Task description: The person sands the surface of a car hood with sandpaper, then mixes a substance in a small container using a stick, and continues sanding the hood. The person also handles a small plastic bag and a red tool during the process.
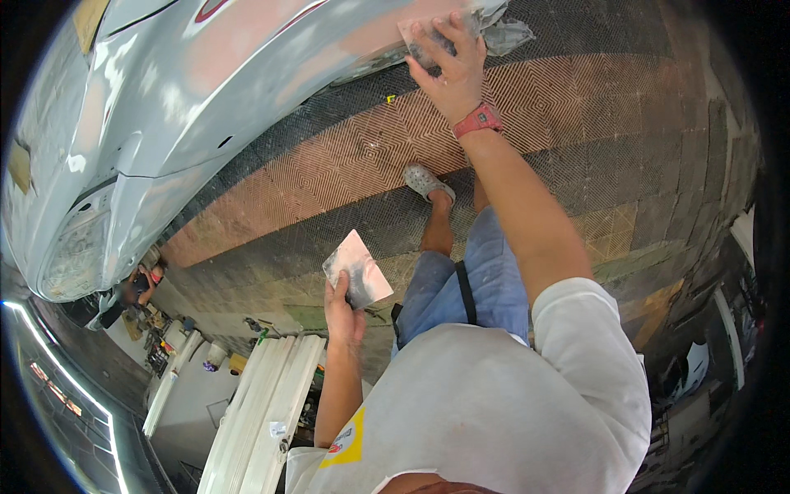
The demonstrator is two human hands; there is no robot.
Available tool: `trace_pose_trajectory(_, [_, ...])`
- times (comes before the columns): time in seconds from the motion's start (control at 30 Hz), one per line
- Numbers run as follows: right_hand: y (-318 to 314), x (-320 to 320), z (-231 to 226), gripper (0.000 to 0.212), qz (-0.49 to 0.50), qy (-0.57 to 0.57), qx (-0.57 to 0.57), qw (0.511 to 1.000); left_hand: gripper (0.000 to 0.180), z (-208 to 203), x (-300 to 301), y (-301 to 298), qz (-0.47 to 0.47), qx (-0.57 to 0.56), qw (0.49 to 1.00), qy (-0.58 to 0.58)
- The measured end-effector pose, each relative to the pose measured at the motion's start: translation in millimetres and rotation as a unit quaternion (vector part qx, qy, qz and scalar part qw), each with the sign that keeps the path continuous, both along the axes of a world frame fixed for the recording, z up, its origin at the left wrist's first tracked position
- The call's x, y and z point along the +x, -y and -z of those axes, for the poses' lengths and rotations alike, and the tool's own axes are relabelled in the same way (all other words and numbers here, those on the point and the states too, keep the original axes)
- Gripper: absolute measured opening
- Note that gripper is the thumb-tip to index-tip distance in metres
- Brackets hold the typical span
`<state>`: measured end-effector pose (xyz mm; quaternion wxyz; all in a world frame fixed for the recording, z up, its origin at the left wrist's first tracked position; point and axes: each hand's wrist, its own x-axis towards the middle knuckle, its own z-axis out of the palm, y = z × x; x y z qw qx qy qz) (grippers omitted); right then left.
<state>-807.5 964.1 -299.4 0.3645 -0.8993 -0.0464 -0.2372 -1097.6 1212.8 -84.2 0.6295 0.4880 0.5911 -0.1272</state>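
Observation:
My right hand (pixel 453 74) is raised at the top, fingers bent over a thin flat plate (pixel 409 34) with pink and grey smears. That plate lies against or just over the lower end of a pale grey car body (pixel 271 70), which carries pink patches; whether it touches cannot be told. Lower and to the left, my left hand (pixel 341 313) pinches a second thin square plate (pixel 362 267), pink at the edges with a dark grey smudge in the middle. It is held tilted, away from the car.
Ridged floor tiles (pixel 329 177) in dark and reddish tones lie underfoot. Crumpled clear plastic (pixel 508 35) hangs at the car's end. Long cream panels (pixel 255 412) stand at lower left. Another person (pixel 146 284) is beyond, near the car's far end.

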Motion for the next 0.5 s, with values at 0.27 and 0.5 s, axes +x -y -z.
trace_pose_trajectory(0.27, [19.8, -20.5, -17.6, 0.052, -0.002, -0.051, 0.039, 0.998, 0.046, -8.9, 7.3, 6.3, 0.032, 0.007, 0.999, 0.003])
trace_pose_trajectory(0.5, [20.5, 18.7, -107.3, 0.055, -0.034, -0.13, 0.064, 0.989, 0.047, 4.0, 0.0, 7.0, 0.034, -0.012, 0.999, 0.001])
